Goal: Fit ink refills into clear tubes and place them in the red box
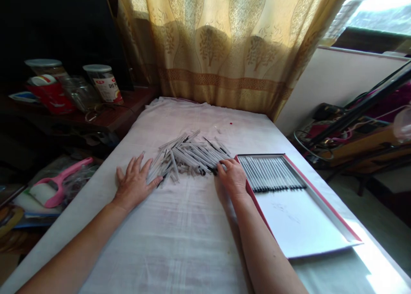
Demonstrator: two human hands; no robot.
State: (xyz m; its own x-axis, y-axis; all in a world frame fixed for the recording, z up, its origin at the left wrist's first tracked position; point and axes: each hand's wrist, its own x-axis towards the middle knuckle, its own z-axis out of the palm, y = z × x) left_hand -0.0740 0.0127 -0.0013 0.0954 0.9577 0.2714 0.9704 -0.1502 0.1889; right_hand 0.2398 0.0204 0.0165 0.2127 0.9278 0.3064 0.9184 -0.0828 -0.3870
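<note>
A loose pile of slim clear pens (189, 155), several with black ends, lies across the middle of the white-covered table. At its left edge my left hand (133, 180) rests palm down with fingers spread, thumb touching the nearest pens. My right hand (233, 176) is at the pile's right side, fingers curled in on the black end of a pen; its fingertips are partly hidden. Just right of that hand lies a shallow red-edged box (308, 225) with a white bottom. Inside its far half, a row of pens (269, 174) lies side by side, black ends toward me.
Jars (104, 84) and a red container (53, 97) stand on a dark cabinet at left. Below them is a pink-handled tool (62, 182) among bags. A patterned curtain (212, 41) hangs behind the table (180, 251). Cables and a dark bar (359, 105) are at right.
</note>
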